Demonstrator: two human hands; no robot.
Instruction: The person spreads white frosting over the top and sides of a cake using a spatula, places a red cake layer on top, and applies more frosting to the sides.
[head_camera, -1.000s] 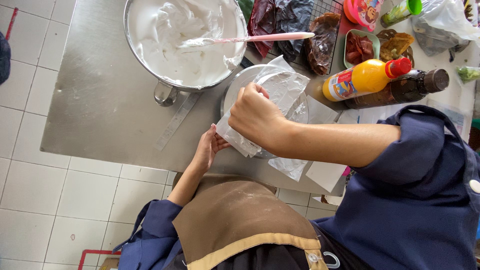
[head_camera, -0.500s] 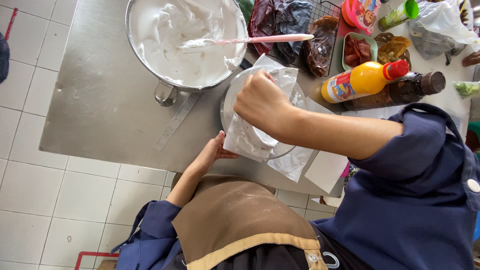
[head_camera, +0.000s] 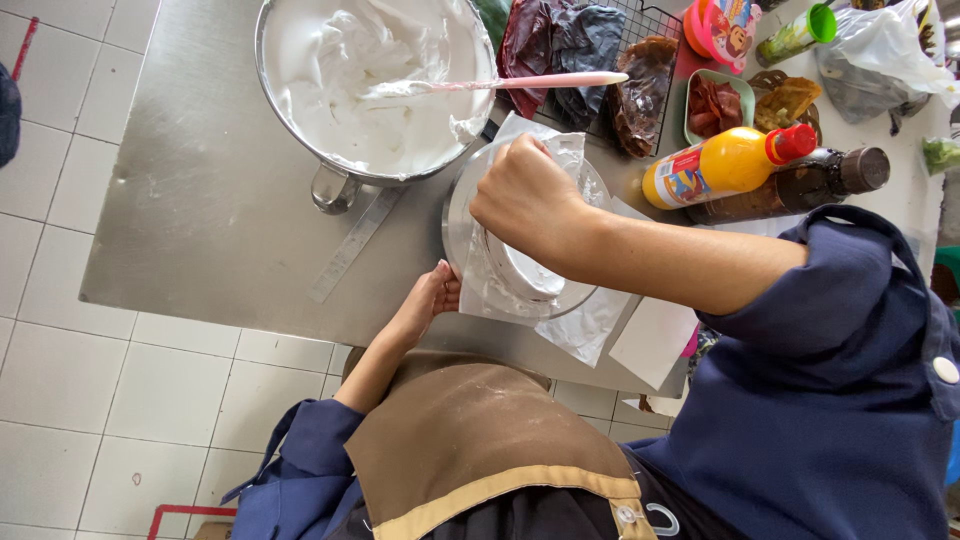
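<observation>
Left hand (head_camera: 432, 295), fingers loosely curled, touches the near edge of a clear plastic sheet (head_camera: 585, 335) draped over a round metal cake pan (head_camera: 520, 270) on the steel table (head_camera: 200, 210). Right hand (head_camera: 525, 195), closed in a fist, presses the sheet down inside the pan. Beyond: a metal ruler (head_camera: 355, 243), then a bowl of white cream (head_camera: 375, 85) holding a pink spatula (head_camera: 540, 82).
</observation>
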